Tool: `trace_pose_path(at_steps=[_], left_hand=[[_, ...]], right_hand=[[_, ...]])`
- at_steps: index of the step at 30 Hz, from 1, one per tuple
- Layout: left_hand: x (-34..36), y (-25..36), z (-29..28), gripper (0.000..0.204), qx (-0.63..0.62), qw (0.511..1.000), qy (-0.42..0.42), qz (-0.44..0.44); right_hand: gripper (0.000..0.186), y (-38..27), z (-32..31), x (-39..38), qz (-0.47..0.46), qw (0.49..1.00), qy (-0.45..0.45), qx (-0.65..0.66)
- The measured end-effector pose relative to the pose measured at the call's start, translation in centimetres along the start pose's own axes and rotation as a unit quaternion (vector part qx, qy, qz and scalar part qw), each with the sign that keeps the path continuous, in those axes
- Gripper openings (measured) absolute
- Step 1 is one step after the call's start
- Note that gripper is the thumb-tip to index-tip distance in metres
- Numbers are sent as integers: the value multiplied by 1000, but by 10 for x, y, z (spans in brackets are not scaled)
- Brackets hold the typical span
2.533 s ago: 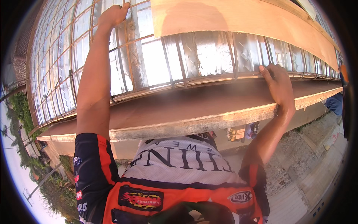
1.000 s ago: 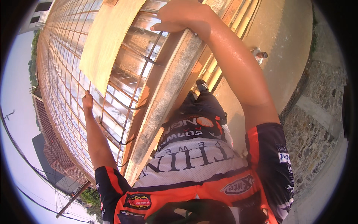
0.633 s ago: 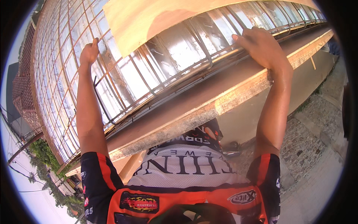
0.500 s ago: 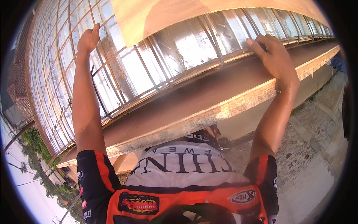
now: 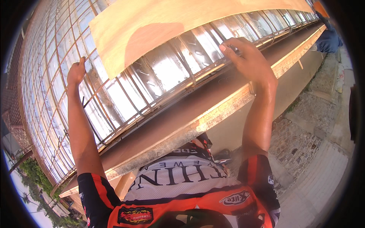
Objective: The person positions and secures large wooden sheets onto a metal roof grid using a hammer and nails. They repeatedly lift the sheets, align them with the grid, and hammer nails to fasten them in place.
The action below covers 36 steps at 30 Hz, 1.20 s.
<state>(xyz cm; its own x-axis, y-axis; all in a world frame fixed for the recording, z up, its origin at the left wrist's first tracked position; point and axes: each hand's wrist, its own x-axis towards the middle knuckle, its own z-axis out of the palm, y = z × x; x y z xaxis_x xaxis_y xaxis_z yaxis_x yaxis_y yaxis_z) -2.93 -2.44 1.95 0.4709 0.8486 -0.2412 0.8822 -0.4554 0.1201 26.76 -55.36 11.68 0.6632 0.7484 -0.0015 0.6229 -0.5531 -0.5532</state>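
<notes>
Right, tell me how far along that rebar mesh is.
Done: the rebar grid stands over shiny sheeting, and a plywood panel covers part of it. In hand: the left hand grips a bar, and the right hand rests at the grid's base. Left: most of the grid shows uncovered.

mesh (image 5: 125, 91): thin rusty steel bars
sheeting (image 5: 167, 68): glossy, reflective, silvery
board (image 5: 159, 26): pale smooth plywood, matt
ledge (image 5: 197, 125): rough wooden edge, dark matt top
ground (image 5: 300, 152): rough stone and paving
</notes>
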Motion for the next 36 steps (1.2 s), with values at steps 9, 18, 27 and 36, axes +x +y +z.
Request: trace_pose_path(at_steps=[9, 18, 27, 36], left_hand=[[6, -1, 9, 75, -40, 998, 47, 32], [29, -30, 10, 67, -49, 995, 12, 80], [-6, 2, 2, 74, -17, 998, 45, 44], [-7, 3, 7, 75, -14, 997, 65, 26]], right_hand=[[29, -51, -85, -119, -316, 832, 104, 443], [21, -62, -97, -184, -474, 731, 57, 487], [15, 28, -44, -181, -100, 897, 80, 424], [47, 108, 151, -202, 217, 926, -298, 87]])
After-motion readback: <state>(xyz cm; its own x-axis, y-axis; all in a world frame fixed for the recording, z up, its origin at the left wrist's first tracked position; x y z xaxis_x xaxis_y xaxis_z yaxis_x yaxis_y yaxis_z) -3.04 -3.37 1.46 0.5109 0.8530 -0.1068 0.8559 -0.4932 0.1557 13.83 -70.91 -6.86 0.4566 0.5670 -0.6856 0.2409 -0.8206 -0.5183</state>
